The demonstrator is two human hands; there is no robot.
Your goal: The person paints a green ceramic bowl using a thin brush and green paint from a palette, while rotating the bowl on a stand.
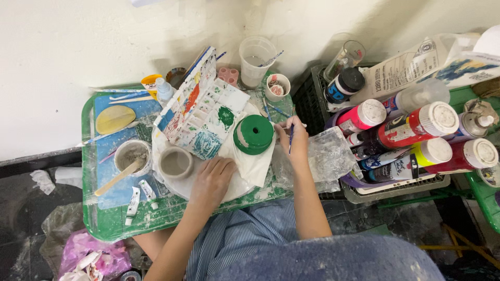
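A thin brush (pixel 290 138) is pinched in the right hand (pixel 296 141) just beside the green-painted pot (pixel 253 134), while the left hand (pixel 211 177), loosely curled and empty, is pressed on the white cloth (pixel 255 166) below it, seemingly for steadiness.

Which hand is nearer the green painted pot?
Right. The right hand, holding a brush, is just right of the green pot; the left hand rests below it.
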